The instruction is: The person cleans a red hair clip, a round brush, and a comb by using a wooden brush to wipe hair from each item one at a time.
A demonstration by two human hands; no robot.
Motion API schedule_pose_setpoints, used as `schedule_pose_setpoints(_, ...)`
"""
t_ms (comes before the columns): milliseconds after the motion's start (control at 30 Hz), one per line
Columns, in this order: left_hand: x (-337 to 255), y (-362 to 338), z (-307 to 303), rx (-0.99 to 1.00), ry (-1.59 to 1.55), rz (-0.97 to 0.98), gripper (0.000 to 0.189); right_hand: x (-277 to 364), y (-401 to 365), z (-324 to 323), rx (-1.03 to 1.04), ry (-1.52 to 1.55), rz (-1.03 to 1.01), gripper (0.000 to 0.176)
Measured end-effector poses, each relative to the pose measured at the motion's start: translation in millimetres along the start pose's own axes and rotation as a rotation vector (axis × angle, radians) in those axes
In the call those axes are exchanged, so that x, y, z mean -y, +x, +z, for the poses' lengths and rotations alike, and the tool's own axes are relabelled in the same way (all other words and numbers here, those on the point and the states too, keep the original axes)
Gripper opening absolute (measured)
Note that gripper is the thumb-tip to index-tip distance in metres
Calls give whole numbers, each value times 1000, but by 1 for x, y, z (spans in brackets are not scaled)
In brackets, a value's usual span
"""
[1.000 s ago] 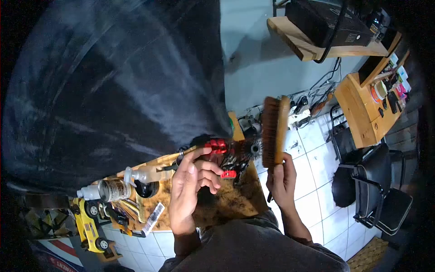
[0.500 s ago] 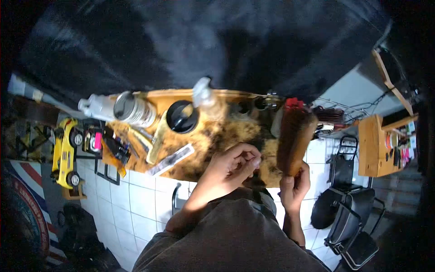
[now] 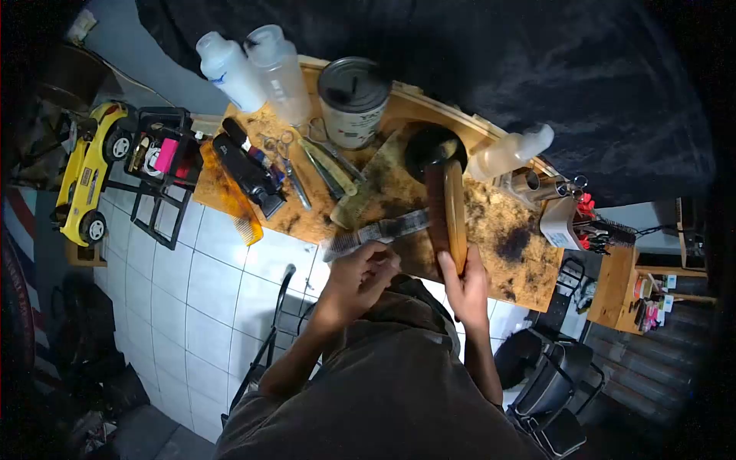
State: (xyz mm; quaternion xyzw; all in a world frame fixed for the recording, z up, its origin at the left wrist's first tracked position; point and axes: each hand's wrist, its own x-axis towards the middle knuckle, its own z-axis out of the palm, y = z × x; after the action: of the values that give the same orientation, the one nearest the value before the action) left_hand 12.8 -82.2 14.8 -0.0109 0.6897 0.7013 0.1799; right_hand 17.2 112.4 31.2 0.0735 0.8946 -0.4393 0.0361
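Note:
My right hand (image 3: 466, 287) is closed around the lower end of a wooden brush (image 3: 455, 215) with dark bristles, held upright above the wooden table. My left hand (image 3: 360, 280) is loosely curled, thumb near the fingers, and nothing shows in it. Just beyond its fingers lies a greyish flat strip (image 3: 406, 224), with a pale comb-like piece (image 3: 340, 245) at its left end. A black bowl (image 3: 418, 149) sits behind the brush top, partly hidden by it. To its right leans a clear spray bottle (image 3: 502, 156).
A large can (image 3: 353, 107), two plastic bottles (image 3: 230, 73), scissors (image 3: 291, 172), a folding razor (image 3: 330, 165), a black clipper (image 3: 249, 175) and an orange comb (image 3: 230, 195) are on the table. A tool holder (image 3: 563, 222) stands right. Chairs (image 3: 548, 376) are below.
The view has swung toward the table's left part. The brush, still in my right hand, now appears further left, in front of the bowl. My left hand stays curled.

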Motion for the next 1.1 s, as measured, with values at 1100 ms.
schedule_pose_setpoints(1100, 27, -1, -56, 51, -202, -175, 15, -13, 4, -9, -178, 497, 146, 21)
